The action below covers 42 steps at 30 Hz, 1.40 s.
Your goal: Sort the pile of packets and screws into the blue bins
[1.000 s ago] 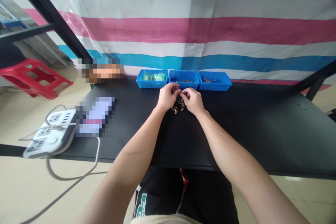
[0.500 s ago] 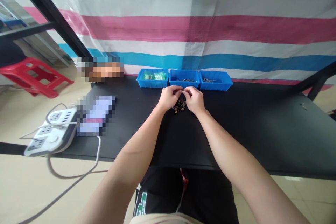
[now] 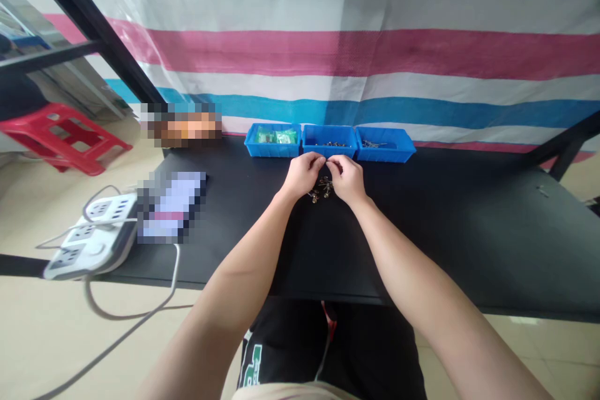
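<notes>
My left hand (image 3: pixel 302 174) and my right hand (image 3: pixel 345 176) meet fingertip to fingertip just in front of the middle blue bin (image 3: pixel 329 150). Both are closed in a pinch; whatever they pinch is too small to make out. Beneath them, on the black table (image 3: pixel 323 244), lies a little heap of metal parts (image 3: pixel 326 187) with thin shanks and brassy ends, partly covered by the hands. Small metal pieces fill the bottom of the middle bin. The right blue bin (image 3: pixel 387 154) holds thin pin-like metal pieces, and the left blue bin (image 3: pixel 272 149) holds green-and-clear plastic packets.
At the table's left edge lies a white power strip (image 3: pixel 94 237) with grey cables. Beside it is a blurred-out flat object (image 3: pixel 173 203). A small metal piece (image 3: pixel 542 190) lies far right. A red stool (image 3: pixel 70 134) stands on the floor; striped sheeting (image 3: pixel 422 50) hangs behind.
The fingertips of both hands have shifted very slightly and now show a small gap between them. Everything else stays in place.
</notes>
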### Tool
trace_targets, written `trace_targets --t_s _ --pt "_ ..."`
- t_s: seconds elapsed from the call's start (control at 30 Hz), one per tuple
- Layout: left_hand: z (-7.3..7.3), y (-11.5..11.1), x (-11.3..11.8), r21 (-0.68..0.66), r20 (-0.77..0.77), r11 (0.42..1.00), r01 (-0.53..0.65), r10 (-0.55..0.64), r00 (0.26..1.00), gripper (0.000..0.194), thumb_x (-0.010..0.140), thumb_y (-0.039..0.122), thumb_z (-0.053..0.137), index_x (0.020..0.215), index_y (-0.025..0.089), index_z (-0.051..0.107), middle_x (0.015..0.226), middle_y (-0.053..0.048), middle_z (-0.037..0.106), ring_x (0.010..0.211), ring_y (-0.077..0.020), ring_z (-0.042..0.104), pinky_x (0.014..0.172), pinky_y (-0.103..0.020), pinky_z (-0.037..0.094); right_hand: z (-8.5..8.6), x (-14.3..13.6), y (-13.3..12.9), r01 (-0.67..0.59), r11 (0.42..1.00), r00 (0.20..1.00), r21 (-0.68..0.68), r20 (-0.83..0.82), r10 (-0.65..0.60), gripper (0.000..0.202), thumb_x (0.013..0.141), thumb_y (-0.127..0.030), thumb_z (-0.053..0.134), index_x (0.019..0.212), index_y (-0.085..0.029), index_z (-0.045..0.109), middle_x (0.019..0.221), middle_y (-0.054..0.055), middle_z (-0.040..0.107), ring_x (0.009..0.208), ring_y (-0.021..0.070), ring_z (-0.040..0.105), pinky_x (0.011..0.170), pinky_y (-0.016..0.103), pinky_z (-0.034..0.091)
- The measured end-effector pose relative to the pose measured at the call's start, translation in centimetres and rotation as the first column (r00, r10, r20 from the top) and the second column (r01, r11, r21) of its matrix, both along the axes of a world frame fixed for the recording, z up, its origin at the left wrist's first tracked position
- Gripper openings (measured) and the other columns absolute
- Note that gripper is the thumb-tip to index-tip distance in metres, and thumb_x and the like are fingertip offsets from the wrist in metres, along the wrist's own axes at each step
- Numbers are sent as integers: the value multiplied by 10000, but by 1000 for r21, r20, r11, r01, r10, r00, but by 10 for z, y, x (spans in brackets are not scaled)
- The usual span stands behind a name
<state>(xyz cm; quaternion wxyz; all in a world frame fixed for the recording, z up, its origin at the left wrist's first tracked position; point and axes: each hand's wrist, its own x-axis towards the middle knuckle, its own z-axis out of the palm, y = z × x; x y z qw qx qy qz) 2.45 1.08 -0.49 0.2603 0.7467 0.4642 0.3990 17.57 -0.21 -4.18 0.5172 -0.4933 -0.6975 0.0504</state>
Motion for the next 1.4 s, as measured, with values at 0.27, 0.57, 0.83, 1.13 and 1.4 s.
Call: trace_targets --t_s 0.27,0.57,0.83,1.13,1.4 --pt "-6 6 1 -6 188 999 -42 43 981 97 825 192 624 893 166 689 835 -28 722 748 -154 645 726 -275 504 0 0 -3 -40 999 997 -34 69 42 369 943 -342 492 1247 -201 646 1090 96 724 692 176 612 765 355 569" --pt "-9 8 1 -56 253 998 -24 37 967 163 765 132 648 925 162 632 820 -13 688 722 -138 638 695 -269 510 1 0 -4 -100 991 984 -90 142 112 494 871 -246 521 1350 -175 616 1225 108 703 892 219 672 855 393 592" --pt "-8 7 -1 -6 171 994 -105 104 980 249 794 98 614 1029 179 626 849 -22 731 779 -168 677 794 -323 541 2 0 -5 -158 984 967 -88 188 172 537 844 -219 544 1377 -187 594 1354 87 651 1147 256 651 1019 451 535" --pt "-8 8 0 0 185 986 -168 165 969 257 813 73 599 1050 165 637 952 -57 746 833 -181 696 808 -323 553 7 1 -5 -183 978 944 -98 261 203 577 838 -202 549 1414 -182 561 1400 76 620 1200 270 625 1065 467 505" --pt "-9 10 -1 10 187 983 -181 176 966 243 838 72 553 1039 180 636 969 -54 741 829 -166 684 820 -316 550 8 -2 -4 -212 974 929 -86 291 228 597 821 -185 545 1417 -167 557 1443 88 582 1209 275 603 1062 476 493"
